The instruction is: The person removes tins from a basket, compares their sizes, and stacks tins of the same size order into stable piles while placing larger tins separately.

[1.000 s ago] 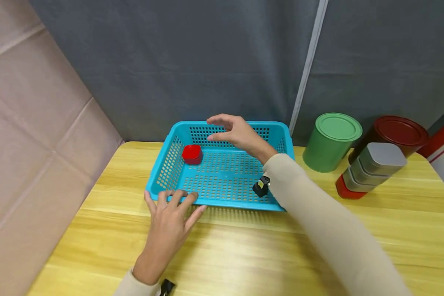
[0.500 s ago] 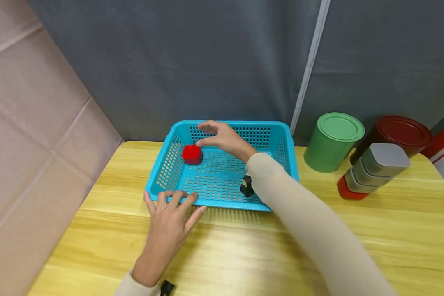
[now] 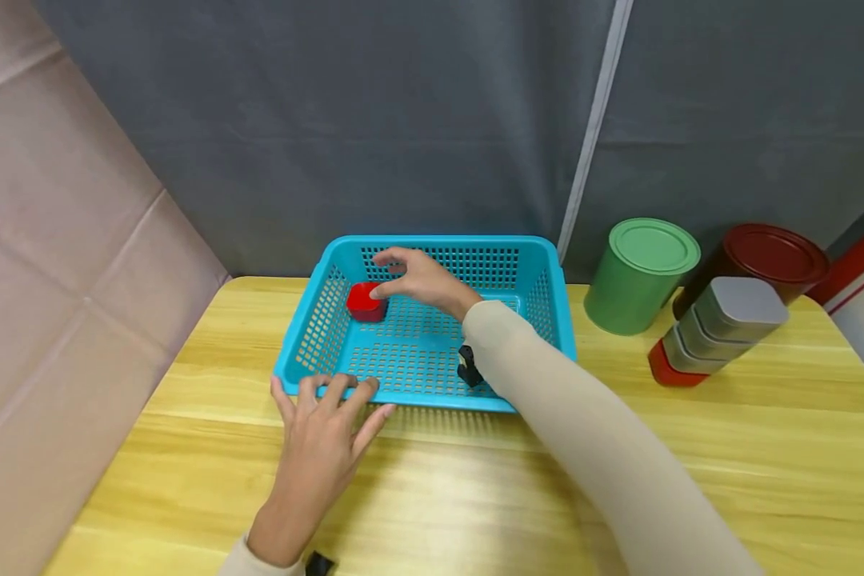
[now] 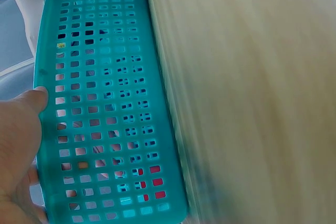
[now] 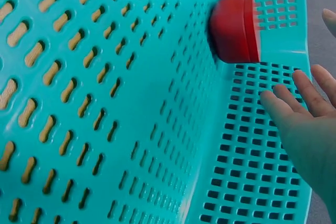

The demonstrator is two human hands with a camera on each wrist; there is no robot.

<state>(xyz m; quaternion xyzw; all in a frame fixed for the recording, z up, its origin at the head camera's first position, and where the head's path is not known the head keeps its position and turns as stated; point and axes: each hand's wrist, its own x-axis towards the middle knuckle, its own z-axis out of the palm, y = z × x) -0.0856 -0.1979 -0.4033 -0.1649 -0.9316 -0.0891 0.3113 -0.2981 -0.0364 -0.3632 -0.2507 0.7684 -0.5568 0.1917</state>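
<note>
A turquoise plastic basket (image 3: 432, 400) with perforated walls stands on the wooden table. My left hand (image 3: 320, 448) holds its near rim towards the left corner, with the fingers bent over the edge. In the left wrist view, the thumb (image 4: 34, 99) lies against that rim. Inside the basket, by its left wall, sits a small red box (image 3: 366, 302) with rounded corners. My right hand (image 3: 421, 280) hovers over the basket just right of this box, thumb and fingers spread apart. The right wrist view shows a gap between the fingers (image 5: 275, 106) and the red box (image 5: 233, 30).
Right of the basket stand a green lidded can (image 3: 641, 276) and a dark red lidded can (image 3: 778, 252). In front of them, a stack of grey boxes (image 3: 730, 320) rests on a red one (image 3: 673, 366). A grey curtain (image 3: 331, 120) hangs behind the table (image 3: 475, 496).
My right hand has moved left and slightly down within the basket, towards the red box. The left hand stays on the near rim. The whole view has shifted slightly.
</note>
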